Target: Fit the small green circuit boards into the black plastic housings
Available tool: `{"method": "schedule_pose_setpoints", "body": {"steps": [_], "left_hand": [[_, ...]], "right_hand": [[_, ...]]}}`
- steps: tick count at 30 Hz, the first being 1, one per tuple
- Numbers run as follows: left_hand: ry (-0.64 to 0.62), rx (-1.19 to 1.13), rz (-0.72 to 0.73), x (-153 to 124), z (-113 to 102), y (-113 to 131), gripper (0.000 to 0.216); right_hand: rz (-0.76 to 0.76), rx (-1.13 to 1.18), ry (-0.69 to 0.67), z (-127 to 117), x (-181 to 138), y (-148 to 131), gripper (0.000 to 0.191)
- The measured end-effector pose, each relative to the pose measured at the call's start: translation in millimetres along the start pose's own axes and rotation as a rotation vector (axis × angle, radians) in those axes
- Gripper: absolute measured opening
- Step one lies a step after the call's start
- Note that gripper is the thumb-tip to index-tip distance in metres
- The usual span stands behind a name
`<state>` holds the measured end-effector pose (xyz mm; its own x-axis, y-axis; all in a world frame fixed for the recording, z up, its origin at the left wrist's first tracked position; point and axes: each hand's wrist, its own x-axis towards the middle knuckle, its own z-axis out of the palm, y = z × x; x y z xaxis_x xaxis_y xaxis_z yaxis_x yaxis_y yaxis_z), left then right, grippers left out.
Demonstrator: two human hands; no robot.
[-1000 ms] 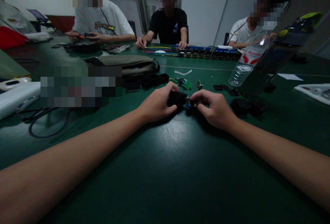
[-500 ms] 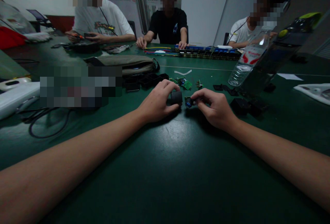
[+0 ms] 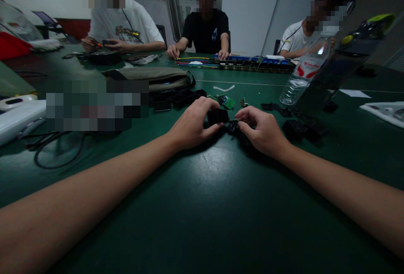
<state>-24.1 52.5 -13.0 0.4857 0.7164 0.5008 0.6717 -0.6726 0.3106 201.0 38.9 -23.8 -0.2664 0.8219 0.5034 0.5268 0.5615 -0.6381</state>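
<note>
My left hand (image 3: 197,124) is closed around a small black plastic housing (image 3: 217,116), gripping it between thumb and fingers. Close to its right side, my right hand (image 3: 260,131) pinches a small circuit board (image 3: 232,126) with dark parts on it. The board's edge is right beside the housing; whether the two touch I cannot tell. Just beyond my hands lie loose green circuit boards (image 3: 227,102) and another small board with pins (image 3: 243,102).
Black plastic housings lie at left (image 3: 178,98) and right (image 3: 295,130). A water bottle (image 3: 304,72) and a dark drinking bottle (image 3: 341,67) stand at right. Behind is a grey-green pouch (image 3: 170,79); a black cable (image 3: 59,166) coils at left. Several people sit across the table.
The black housing has turned in my left hand and shows a different side. The circuit board in my right hand has tilted and come closer to it.
</note>
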Motion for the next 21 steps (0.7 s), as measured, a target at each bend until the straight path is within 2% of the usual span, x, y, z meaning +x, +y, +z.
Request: {"method": "schedule_pose_setpoints", "body": {"steps": [6,11,16,21], "left_hand": [[0.001,0.006,-0.010,0.1,1.4,-1.2,0.030],[0.001,0.022,-0.042,0.0,1.3,-0.4,0.032],[-0.001,0.029,-0.046,-0.5,1.8,-1.5,0.032],[-0.008,0.021,-0.043,-0.5,2.2,-2.5,0.034]], "right_hand": [[-0.004,-0.066,-0.005,-0.7,0.3,-1.7,0.011],[0.020,-0.064,-0.002,-0.6,0.0,-2.4,0.018],[0.002,-0.108,-0.046,-2.3,1.3,-4.4,0.016],[-0.001,-0.099,-0.033,-2.3,1.2,-4.0,0.016]]}}
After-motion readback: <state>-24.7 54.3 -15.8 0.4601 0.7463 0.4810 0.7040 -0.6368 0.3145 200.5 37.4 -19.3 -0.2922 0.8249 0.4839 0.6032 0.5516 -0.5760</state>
